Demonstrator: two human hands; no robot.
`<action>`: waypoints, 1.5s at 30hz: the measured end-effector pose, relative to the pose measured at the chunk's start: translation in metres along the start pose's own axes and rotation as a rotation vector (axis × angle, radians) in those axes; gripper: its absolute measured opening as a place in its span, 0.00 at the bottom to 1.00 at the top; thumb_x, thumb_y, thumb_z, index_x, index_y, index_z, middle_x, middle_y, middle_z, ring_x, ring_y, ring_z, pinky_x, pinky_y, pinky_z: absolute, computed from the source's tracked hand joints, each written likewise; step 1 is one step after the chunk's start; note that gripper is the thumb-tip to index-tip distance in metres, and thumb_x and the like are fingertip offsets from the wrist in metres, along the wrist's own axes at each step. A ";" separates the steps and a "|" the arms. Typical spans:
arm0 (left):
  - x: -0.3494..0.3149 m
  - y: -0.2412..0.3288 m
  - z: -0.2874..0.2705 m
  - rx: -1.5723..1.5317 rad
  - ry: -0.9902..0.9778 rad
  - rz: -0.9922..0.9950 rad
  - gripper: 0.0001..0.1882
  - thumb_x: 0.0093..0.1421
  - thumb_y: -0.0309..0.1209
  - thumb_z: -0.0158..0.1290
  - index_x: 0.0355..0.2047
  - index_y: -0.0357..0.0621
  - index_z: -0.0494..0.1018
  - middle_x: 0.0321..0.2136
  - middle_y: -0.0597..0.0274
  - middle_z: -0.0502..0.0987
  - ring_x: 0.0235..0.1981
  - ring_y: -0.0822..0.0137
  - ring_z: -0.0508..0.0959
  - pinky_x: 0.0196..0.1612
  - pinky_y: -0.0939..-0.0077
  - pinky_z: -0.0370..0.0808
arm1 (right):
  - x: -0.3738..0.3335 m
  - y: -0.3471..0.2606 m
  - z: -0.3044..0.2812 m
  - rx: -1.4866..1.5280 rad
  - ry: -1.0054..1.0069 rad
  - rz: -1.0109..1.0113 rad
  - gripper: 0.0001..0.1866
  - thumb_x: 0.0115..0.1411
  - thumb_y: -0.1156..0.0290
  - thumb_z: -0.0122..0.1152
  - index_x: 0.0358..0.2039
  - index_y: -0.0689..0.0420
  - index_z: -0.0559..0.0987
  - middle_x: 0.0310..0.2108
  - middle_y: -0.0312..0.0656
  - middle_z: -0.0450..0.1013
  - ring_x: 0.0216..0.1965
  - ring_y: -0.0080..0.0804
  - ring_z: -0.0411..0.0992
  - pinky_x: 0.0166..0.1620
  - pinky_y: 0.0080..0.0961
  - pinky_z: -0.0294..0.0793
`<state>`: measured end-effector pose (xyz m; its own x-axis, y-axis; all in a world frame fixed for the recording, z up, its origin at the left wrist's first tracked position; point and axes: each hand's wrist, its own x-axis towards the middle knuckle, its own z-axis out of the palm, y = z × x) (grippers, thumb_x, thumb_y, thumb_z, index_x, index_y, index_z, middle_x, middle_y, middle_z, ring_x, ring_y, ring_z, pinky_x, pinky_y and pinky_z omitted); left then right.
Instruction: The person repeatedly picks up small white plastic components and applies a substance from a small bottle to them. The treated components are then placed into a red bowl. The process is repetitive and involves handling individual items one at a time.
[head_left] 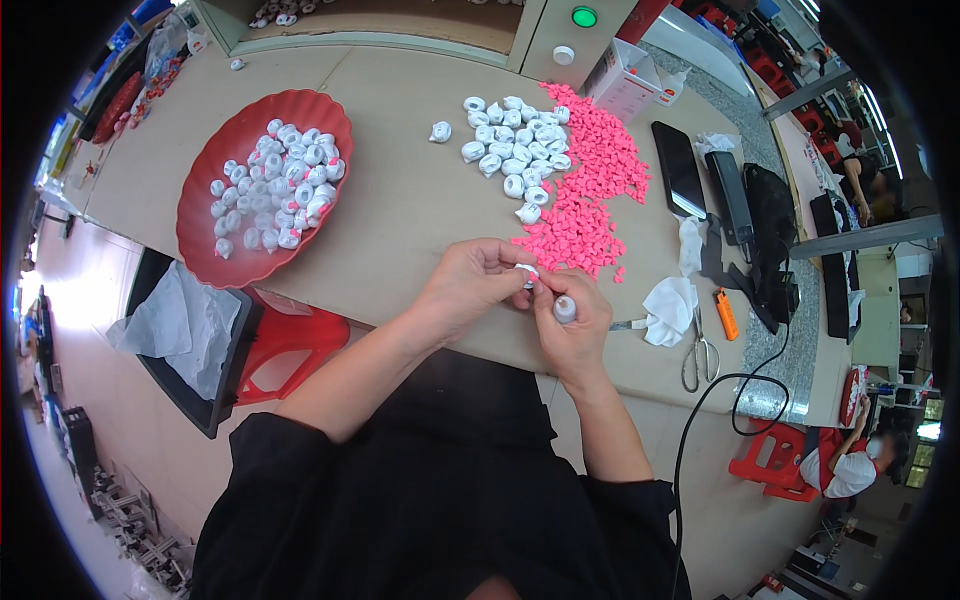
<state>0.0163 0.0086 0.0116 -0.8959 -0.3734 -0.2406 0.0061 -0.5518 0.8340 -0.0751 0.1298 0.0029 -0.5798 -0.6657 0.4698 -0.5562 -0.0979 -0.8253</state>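
Note:
Above the near table edge my left hand (465, 285) pinches a small white cat-head-shaped piece (526, 270) with a bit of pink on it. Close against it, my right hand (577, 335) has its thumb and fingertips at the same piece. A small white bottle (565, 309) with a rounded end is tucked in my right hand. Just beyond my hands spreads a heap of small pink pieces (575, 232). Left of that heap lies a cluster of white pieces (515, 140) like the one I hold, many with a round opening.
A red scalloped bowl (200, 258) at left holds many white pieces, some with pink. At right lie a black phone (679, 168), scissors (700, 358), an orange-handled cutter (726, 315), crumpled tissue (670, 308) and a black cable (690, 430). A cabinet (565, 40) stands at the back.

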 end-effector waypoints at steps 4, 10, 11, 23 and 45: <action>0.003 -0.002 -0.003 0.040 0.004 0.023 0.10 0.54 0.22 0.50 0.36 0.30 0.69 0.27 0.58 0.74 0.24 0.74 0.75 0.31 0.81 0.75 | 0.000 0.002 0.000 -0.011 -0.025 -0.011 0.06 0.50 0.83 0.56 0.31 0.65 0.75 0.23 0.39 0.70 0.24 0.23 0.67 0.29 0.17 0.64; -0.001 0.001 -0.002 -0.078 0.022 -0.029 0.10 0.57 0.29 0.51 0.35 0.33 0.70 0.29 0.58 0.74 0.25 0.72 0.75 0.30 0.81 0.75 | 0.004 -0.002 -0.003 0.271 0.015 0.402 0.05 0.53 0.77 0.57 0.30 0.64 0.76 0.25 0.35 0.72 0.26 0.17 0.66 0.30 0.16 0.65; -0.001 0.002 -0.002 -0.065 0.012 -0.028 0.10 0.57 0.29 0.51 0.35 0.33 0.70 0.28 0.58 0.74 0.25 0.72 0.75 0.29 0.81 0.75 | 0.004 -0.003 -0.005 0.319 0.006 0.447 0.05 0.54 0.76 0.58 0.30 0.64 0.77 0.25 0.34 0.72 0.27 0.15 0.66 0.31 0.15 0.65; -0.023 0.035 -0.032 0.449 0.390 0.540 0.09 0.58 0.26 0.49 0.37 0.32 0.70 0.30 0.61 0.73 0.24 0.77 0.72 0.29 0.85 0.71 | 0.005 -0.004 -0.012 0.478 0.092 0.494 0.11 0.55 0.76 0.54 0.39 0.63 0.69 0.27 0.33 0.67 0.28 0.17 0.64 0.31 0.14 0.63; 0.036 0.030 -0.021 0.368 0.114 0.121 0.13 0.55 0.31 0.50 0.39 0.36 0.69 0.33 0.57 0.74 0.29 0.71 0.72 0.31 0.78 0.70 | 0.011 -0.007 -0.037 0.766 0.358 0.393 0.15 0.52 0.78 0.59 0.40 0.64 0.69 0.35 0.39 0.69 0.33 0.25 0.68 0.31 0.20 0.67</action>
<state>-0.0063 -0.0367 0.0176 -0.8431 -0.5115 -0.1661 -0.0697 -0.2024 0.9768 -0.0997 0.1507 0.0257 -0.8630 -0.4993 0.0767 0.1895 -0.4607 -0.8671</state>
